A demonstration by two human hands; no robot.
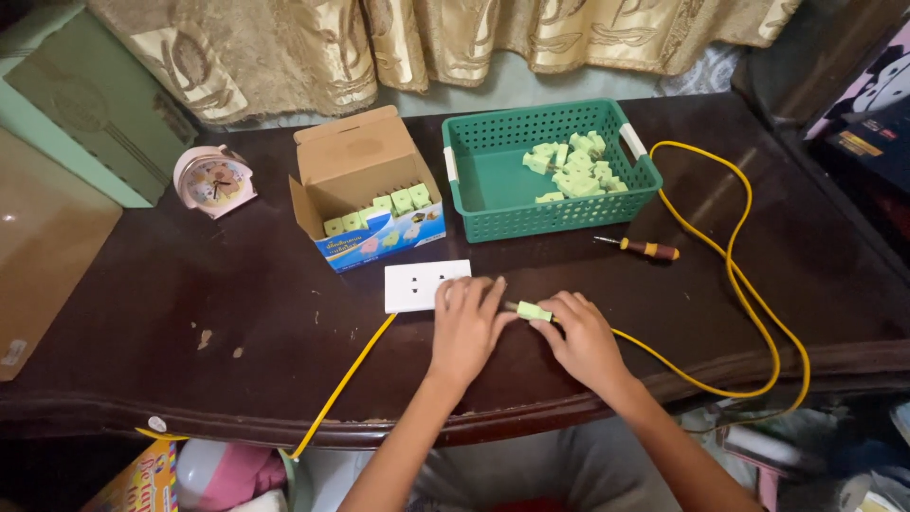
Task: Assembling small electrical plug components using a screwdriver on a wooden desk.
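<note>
My left hand [466, 322] rests flat on the dark wooden table [237, 313], its fingers on the right end of a white outlet plate [417, 285]. My right hand [580, 334] pinches a small light-green plug [534, 311] fitted to a yellow cable [749, 294]. The plug's tip points left toward my left fingers and the plate. A second length of yellow cable [346, 379] runs from the plate down over the table's front edge.
A green plastic basket [493, 180] holds several green plugs. An open cardboard box [365, 185] holds more of them. A screwdriver [645, 248] lies right of centre. A pink alarm clock [213, 180] stands at the left. Curtains hang behind.
</note>
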